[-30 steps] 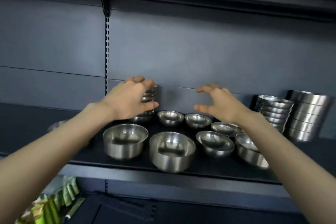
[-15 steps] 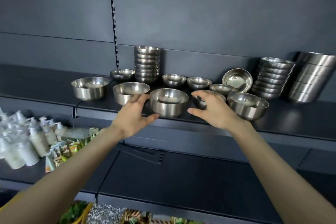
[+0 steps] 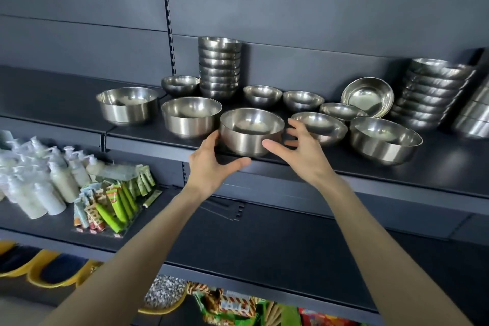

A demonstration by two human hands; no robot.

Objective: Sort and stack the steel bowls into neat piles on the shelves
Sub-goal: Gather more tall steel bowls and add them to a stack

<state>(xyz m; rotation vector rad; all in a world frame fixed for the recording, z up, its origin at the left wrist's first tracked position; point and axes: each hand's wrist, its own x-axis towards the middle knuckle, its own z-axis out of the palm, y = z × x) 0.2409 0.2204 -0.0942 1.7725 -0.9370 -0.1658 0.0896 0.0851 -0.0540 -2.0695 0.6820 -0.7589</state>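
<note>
Both hands now stand closer about the front bowl point(image 3: 251, 131) than half a second ago, the left raised from below the shelf lip to the bowl's side. Front bowl: deep, steel, upright at the front edge of the upper shelf point(image 3: 436, 167), between a second deep bowl point(image 3: 191, 116) on its left and a shallow bowl point(image 3: 321, 127) on its right. Left hand point(image 3: 211, 164): fingers relaxed and lifted beside the bowl's left wall, thumb stretched out below its base; contact with the steel cannot be told. Right hand point(image 3: 304, 151): fingers spread and uncurled just right of the rim, thumb before the wall, holding nothing. Same shelf, further stock: third deep bowl point(image 3: 127, 104) far left; small bowl point(image 3: 180, 85) behind it; tall stack point(image 3: 219, 67) upright against the back panel; wide bowl point(image 3: 385, 140) at front right; tilted bowl point(image 3: 367, 96) propped on edge beside a leaning stack point(image 3: 434, 92). Lower shelf, left: pump bottles point(image 3: 39, 182) and, just beside them, green tubes point(image 3: 113, 201).
</note>
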